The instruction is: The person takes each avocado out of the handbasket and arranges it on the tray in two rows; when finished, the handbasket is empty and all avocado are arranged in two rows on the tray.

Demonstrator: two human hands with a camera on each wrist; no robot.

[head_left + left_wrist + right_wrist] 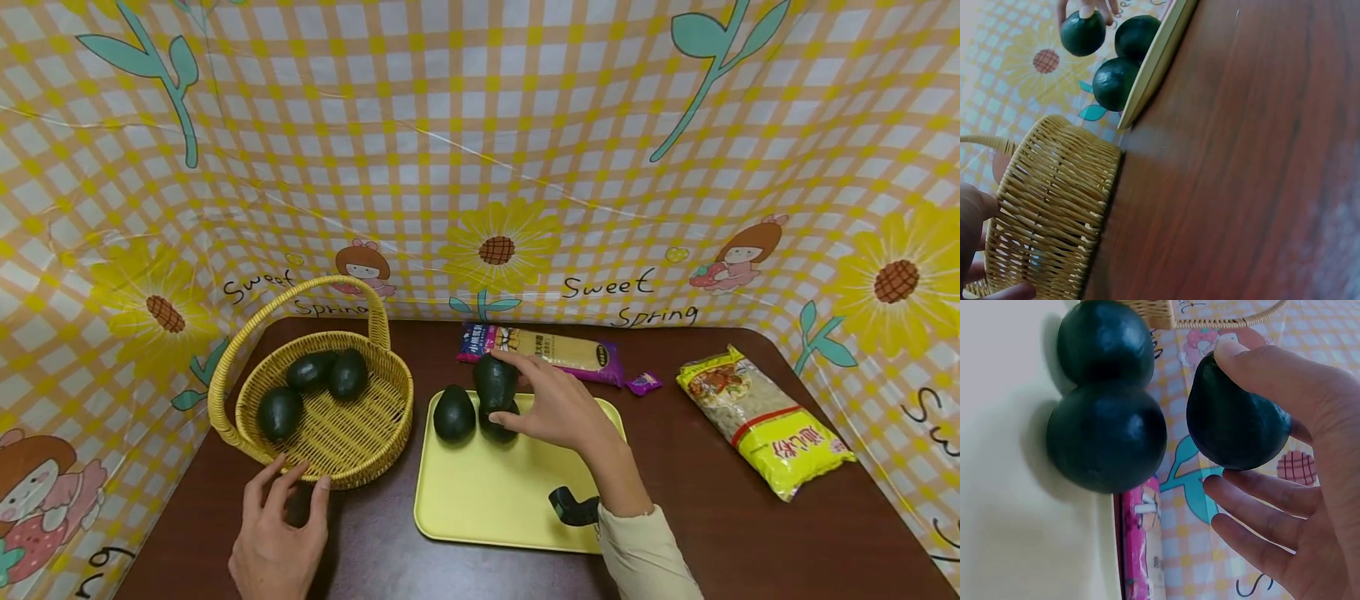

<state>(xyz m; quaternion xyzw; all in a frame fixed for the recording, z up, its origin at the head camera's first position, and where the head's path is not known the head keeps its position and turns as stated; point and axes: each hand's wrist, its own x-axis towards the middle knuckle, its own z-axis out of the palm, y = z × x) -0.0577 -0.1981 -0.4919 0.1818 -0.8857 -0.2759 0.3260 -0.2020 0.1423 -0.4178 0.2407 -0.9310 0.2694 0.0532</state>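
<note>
My right hand (551,400) pinches a dark green avocado (495,382) between thumb and fingers, raised above the far part of a yellow tray (495,508). Two more avocados lie side by side on that tray: the left one (454,414) shows fully, while the other (498,427) is partly covered by the held one. In the right wrist view the held avocado (1235,419) hangs apart from the pair. My left hand (281,529) is at the near rim of a wicker basket (363,475), fingers spread and loosely bent. Several avocados (281,414) lie inside the basket.
Behind the tray lies a purple noodle packet (573,354), with a small purple sachet (643,383) beside it. A yellow food bag (765,425) lies at the right. The basket's tall handle (300,292) arches up. A checked cloth (480,125) surrounds the brown table (720,533).
</note>
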